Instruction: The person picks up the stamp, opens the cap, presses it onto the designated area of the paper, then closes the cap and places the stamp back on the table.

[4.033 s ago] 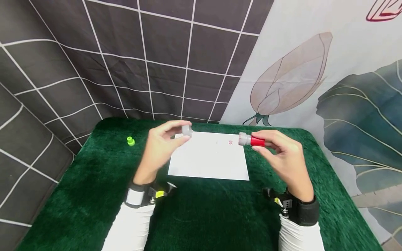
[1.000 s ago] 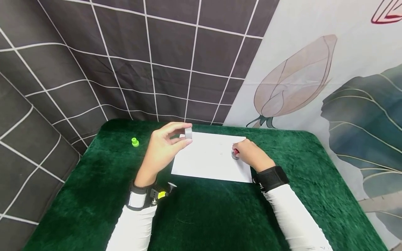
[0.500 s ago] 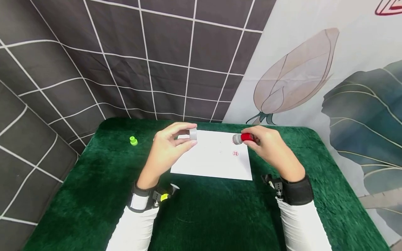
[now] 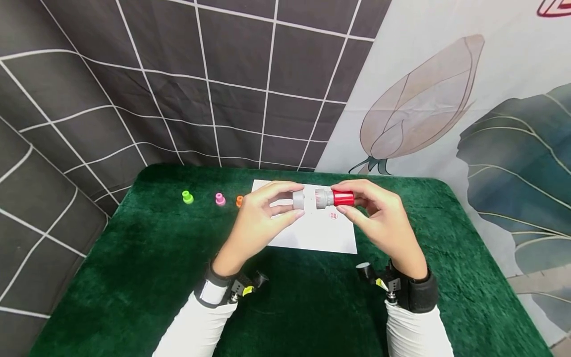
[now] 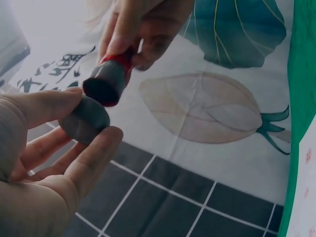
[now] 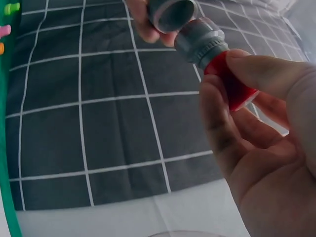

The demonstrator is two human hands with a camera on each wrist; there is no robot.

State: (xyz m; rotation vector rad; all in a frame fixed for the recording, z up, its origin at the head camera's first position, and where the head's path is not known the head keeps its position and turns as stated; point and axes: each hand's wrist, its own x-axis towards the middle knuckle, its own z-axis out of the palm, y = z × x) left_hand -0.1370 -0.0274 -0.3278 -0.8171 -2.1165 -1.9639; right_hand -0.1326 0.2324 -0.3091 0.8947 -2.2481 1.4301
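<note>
Over the white paper (image 4: pixel 312 235), my left hand (image 4: pixel 256 220) pinches a round grey cap (image 4: pixel 298 200) between thumb and fingers. Its hollow mouth shows in the right wrist view. My right hand (image 4: pixel 385 210) grips a stamp (image 4: pixel 343 198) by its red handle, the stamp's wide grey end turned toward the cap. In the head view, a small gap separates stamp and cap; the left wrist view shows the dark stamp face (image 5: pixel 100 92) close beside the cap (image 5: pixel 85 120). A red print (image 4: pixel 333 216) marks the paper's right side; fainter marks are hard to make out.
Small green (image 4: pixel 188 197), pink (image 4: pixel 220 199) and orange (image 4: pixel 239 201) pieces stand in a row left of the paper; my left hand partly covers the orange one. A green cloth (image 4: pixel 134 277) covers the table. Grey gridded fabric (image 4: pixel 236 59) hangs behind.
The right hand has lifted the stamp off the paper, exposing a red print, and turned it sideways. My left hand has moved right with the cap, uncovering the pink and orange pieces.
</note>
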